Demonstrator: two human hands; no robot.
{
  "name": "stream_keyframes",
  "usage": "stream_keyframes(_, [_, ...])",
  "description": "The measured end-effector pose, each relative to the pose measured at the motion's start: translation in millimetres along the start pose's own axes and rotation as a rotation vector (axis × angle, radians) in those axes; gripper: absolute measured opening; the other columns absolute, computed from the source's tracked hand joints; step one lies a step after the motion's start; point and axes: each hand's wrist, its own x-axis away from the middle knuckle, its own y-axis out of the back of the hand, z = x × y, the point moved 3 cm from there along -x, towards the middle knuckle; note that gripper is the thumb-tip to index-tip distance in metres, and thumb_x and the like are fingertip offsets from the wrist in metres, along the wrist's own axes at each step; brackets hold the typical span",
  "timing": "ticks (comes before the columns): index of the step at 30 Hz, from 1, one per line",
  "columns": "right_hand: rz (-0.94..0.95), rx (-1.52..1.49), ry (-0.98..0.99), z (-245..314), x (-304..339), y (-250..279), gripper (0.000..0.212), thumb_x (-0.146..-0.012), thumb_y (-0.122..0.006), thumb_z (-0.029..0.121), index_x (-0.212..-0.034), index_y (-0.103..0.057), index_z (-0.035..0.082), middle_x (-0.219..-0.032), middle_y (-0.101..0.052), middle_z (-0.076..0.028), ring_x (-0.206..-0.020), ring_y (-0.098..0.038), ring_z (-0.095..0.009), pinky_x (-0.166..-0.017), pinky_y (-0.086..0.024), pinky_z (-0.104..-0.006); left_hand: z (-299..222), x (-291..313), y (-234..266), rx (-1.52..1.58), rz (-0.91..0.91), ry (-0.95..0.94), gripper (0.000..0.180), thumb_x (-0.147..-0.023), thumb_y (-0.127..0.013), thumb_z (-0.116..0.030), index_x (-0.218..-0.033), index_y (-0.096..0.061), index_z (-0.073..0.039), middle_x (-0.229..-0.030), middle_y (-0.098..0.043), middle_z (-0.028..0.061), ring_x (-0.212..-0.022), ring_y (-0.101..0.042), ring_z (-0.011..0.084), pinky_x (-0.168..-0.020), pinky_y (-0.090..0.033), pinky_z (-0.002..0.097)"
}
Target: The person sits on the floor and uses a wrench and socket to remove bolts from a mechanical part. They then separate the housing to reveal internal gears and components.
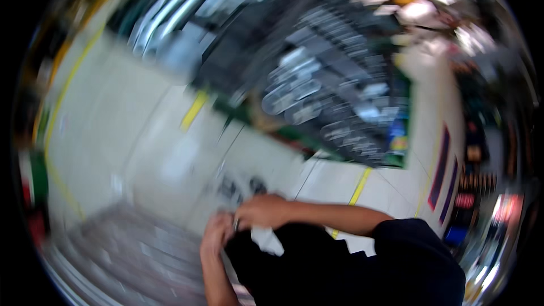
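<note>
My left hand and my right hand meet in front of my dark shirt, low in the picture. Their fingers are curled in and touch or nearly touch. A small pale glint shows between them; motion blur hides what it is. Just beyond the hands, two small dark shapes appear against the floor, too smeared to name.
A dark workbench with a green edge, covered in blurred metal parts and tools, stands ahead. Pale floor tiles carry yellow lines. A grey slatted surface lies at lower left. Shelves with bins line the right.
</note>
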Motion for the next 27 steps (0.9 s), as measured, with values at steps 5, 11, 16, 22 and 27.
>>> stream_keyframes(5, [-0.111, -0.107, 0.113, -149.8, -133.0, 18.0, 0.025, -0.095, -0.066, 0.030, -0.099, -0.066, 0.006, -0.085, -0.065, -0.014, -0.081, -0.064, -0.033, -0.073, -0.050, -0.0406, 5.3, -142.5, 93.7, 0.005, 0.092, -0.065, 0.030, -0.099, -0.067, -0.031, -0.083, -0.060, -0.006, -0.062, -0.043, -0.0060, -0.054, -0.034, 0.0045, -0.049, -0.025, 0.0235])
stream_keyframes(11, [-0.195, -0.044, 0.199, -301.9, -288.0, 10.5, 0.030, -0.098, -0.063, 0.032, -0.097, -0.065, 0.002, -0.077, -0.060, -0.013, -0.068, -0.055, -0.021, -0.066, -0.047, -0.0356, 61.4, -271.7, 227.7, 0.004, -0.025, -0.288, 0.022, -0.100, -0.065, -0.025, -0.092, -0.066, -0.004, -0.070, -0.055, -0.0028, -0.058, -0.040, 0.0043, -0.052, -0.030, 0.0218])
stream_keyframes(16, [-0.029, -0.381, 0.094, -434.3, -381.6, -26.1, 0.049, -0.110, -0.039, 0.046, -0.095, -0.060, 0.004, -0.066, -0.039, 0.005, -0.058, -0.037, -0.009, -0.054, -0.036, -0.0282, 128.5, -358.4, 319.4, -0.182, -0.123, -0.233, 0.020, -0.103, -0.061, -0.020, -0.102, -0.069, -0.002, -0.080, -0.062, -0.0013, -0.064, -0.044, 0.0044, -0.055, -0.035, 0.0216])
stream_keyframes(22, [0.141, -1.107, -0.436, -538.9, -336.7, -109.7, 0.055, -0.108, -0.029, 0.057, -0.098, -0.055, 0.009, -0.062, -0.028, 0.009, -0.051, -0.026, -0.005, -0.048, -0.026, -0.0230, 272.5, -368.2, 364.9, -0.106, -0.338, -0.075, 0.022, -0.102, -0.057, -0.014, -0.114, -0.067, 0.001, -0.086, -0.065, 0.0007, -0.068, -0.049, 0.0109, -0.062, -0.044, 0.0262])
stream_keyframes(27, [0.213, -1.421, -0.485, -576.1, -298.3, -132.2, 0.063, -0.106, -0.022, 0.063, -0.097, -0.055, 0.010, -0.058, -0.024, 0.010, -0.047, -0.024, -0.005, -0.043, -0.024, -0.0230, 333.4, -350.0, 388.4, -0.866, -0.683, -0.161, 0.028, -0.100, -0.059, -0.010, -0.127, -0.066, -0.005, -0.117, -0.071, 0.0129, -0.097, -0.069, 0.0290, -0.082, -0.054, 0.0408])
